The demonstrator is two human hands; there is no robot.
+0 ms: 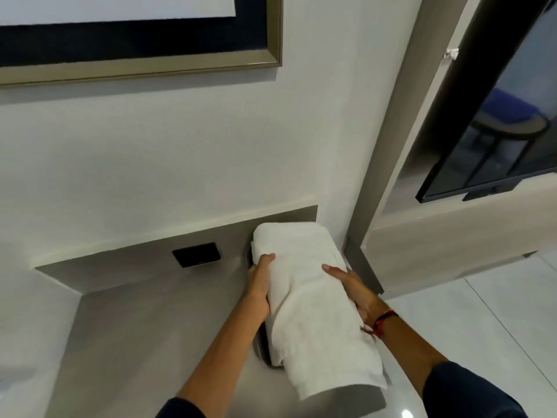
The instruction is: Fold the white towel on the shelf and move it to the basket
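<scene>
A white towel (310, 300), folded into a long thick bundle, lies over a dark grey container (261, 349), possibly the basket, of which only a rim and a corner show beneath it. My left hand (259, 282) grips the towel's left side, thumb on top. My right hand (351, 286) presses against its right side, fingers spread; a red thread band sits on that wrist. Both hands hold the towel near its far half. The grey shelf (144, 321) carries everything, in a recess of the white wall.
A black switch plate (197, 254) sits on the recess back wall, left of the towel. A framed picture (150, 40) hangs above. To the right are a grey post (382, 176), a dark wall screen (494, 140) and pale floor tiles (482, 321).
</scene>
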